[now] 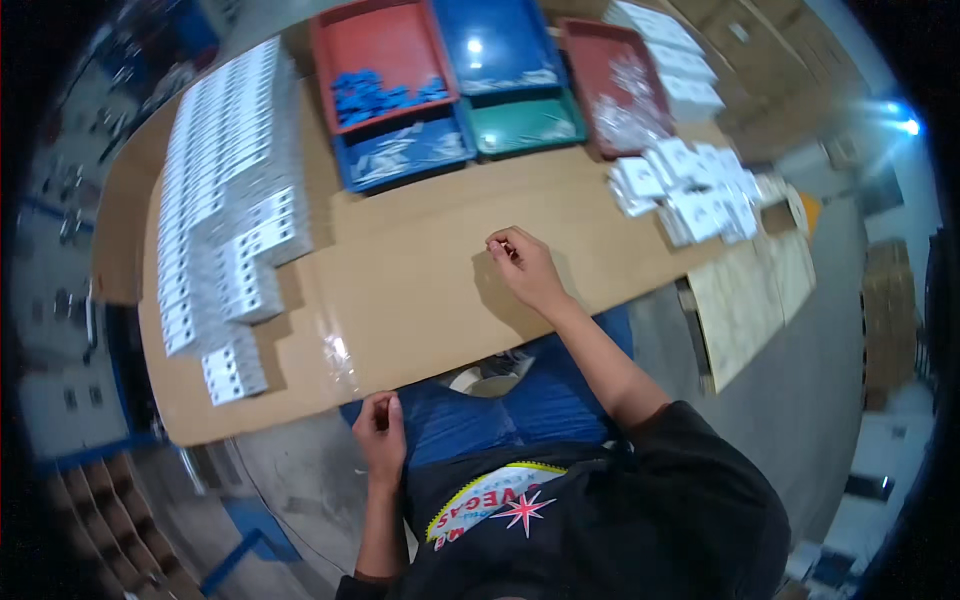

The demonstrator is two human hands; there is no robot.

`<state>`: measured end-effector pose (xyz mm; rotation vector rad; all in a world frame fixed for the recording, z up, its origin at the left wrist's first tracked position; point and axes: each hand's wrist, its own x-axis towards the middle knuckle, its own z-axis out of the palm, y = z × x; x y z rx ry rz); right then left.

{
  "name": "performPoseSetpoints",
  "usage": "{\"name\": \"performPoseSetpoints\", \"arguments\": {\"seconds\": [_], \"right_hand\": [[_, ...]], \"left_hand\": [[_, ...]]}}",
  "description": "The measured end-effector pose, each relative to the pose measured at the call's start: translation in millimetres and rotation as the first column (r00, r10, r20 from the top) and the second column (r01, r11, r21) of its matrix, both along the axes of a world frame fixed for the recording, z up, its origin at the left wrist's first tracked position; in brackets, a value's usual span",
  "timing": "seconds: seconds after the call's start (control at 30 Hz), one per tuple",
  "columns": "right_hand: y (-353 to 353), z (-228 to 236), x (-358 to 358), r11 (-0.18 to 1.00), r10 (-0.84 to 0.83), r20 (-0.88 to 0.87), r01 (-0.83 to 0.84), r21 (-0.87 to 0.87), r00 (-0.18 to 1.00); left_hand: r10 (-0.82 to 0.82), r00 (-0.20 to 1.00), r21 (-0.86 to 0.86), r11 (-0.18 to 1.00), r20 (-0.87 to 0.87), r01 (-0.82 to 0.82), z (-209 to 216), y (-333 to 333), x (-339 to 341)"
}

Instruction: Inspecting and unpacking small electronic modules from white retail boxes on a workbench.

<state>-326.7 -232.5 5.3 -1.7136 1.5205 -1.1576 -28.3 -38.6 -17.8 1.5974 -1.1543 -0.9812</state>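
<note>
cardboard (410, 290) lies flat, light brown, shiny in places.

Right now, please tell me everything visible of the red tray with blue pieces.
The red tray is a shallow, open-topped rectangle with a raised rim, apparently plastic. Blue pieces lie loose across its near end; its red floor shows beyond them. It sits open side up at the far side of the cardboard-topped table, with a large blue tray against its right side and a smaller blue tray at its near edge, which it seems to overlap. Neither left hand nor right hand touches it.
</note>
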Motion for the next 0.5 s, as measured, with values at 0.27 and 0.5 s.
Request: {"name": "performPoseSetpoints", "arguments": {"seconds": [0.27, 0.5], "right_hand": [[74.9, -0.3, -144.0, 0.938, -0.348, 0.069, 0.347, 0.023, 0.935], [51.6, 20.7, -220.1, 0.834, -0.538, -0.367, 0.417, -0.361, 0.759]], "left_hand": [[-0.324, 0.934, -0.132, 0.93, 0.149, 0.343, 29.8, -16.8, -62.5], [-0.309, 0.838, -0.334, 0.812, 0.45, 0.478, 35.0, -86.7, -135.2]]}}
